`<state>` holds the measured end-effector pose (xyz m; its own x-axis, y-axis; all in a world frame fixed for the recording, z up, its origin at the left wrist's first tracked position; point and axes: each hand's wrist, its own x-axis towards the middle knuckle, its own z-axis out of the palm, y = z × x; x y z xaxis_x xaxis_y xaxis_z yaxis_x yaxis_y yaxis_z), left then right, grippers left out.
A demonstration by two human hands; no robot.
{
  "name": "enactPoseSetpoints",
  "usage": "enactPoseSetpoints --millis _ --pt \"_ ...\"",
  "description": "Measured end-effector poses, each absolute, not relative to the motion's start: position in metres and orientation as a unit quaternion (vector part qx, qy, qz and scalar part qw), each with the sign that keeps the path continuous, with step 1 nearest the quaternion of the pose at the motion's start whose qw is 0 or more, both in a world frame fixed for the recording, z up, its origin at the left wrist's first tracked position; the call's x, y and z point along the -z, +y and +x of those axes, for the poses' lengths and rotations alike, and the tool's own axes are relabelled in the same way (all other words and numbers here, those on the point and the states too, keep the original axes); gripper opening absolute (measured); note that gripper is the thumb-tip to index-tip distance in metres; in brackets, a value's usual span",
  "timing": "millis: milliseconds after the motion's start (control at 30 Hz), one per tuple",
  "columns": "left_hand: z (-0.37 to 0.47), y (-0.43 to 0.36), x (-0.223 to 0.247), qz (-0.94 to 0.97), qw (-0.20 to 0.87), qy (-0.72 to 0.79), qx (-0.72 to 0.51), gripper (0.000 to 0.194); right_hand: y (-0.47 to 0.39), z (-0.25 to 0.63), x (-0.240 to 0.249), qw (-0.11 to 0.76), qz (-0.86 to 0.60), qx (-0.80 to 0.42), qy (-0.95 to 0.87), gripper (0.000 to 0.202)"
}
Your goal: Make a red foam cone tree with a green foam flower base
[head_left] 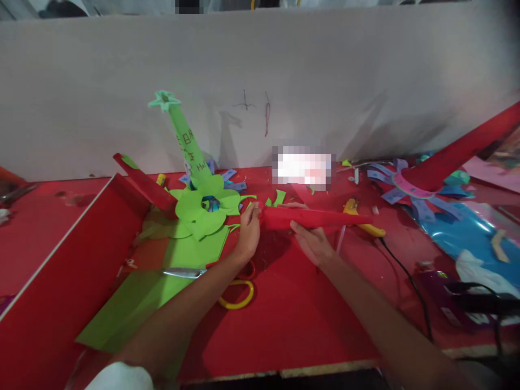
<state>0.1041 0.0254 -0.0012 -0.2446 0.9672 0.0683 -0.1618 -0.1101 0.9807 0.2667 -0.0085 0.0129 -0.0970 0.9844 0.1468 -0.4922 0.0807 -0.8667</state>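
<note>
A long red paper cone [312, 218] lies across both hands, its narrow tip pointing right. My left hand [249, 230] pinches the wide end with bent fingers. Beneath the middle, my right hand [311, 241] supports the cone, its thumb on the near side and its other fingers mostly hidden behind. Left of my left hand is a green flower-shaped cutout [207, 216] with a hole in its centre. Scissors [236, 304] with red and yellow handles rest below my left forearm, blades pointing left. A yellow glue gun [371, 226] lies near the cone's tip.
Green sheets [122, 309] lie at left beside a red panel [77, 260]. A green cone [189, 141] with a star top stands behind. Another red cone [463, 151] with purple strips is at right, near blue plastic [450, 233]. The glue gun's cord [406, 279] runs towards the front edge.
</note>
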Motion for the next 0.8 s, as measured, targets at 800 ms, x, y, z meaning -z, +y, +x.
enactPoseSetpoints --millis 800 --pt "0.104 0.016 -0.014 0.538 0.408 0.401 -0.619 0.011 0.011 0.280 0.002 0.691 -0.281 -0.620 -0.243 0.023"
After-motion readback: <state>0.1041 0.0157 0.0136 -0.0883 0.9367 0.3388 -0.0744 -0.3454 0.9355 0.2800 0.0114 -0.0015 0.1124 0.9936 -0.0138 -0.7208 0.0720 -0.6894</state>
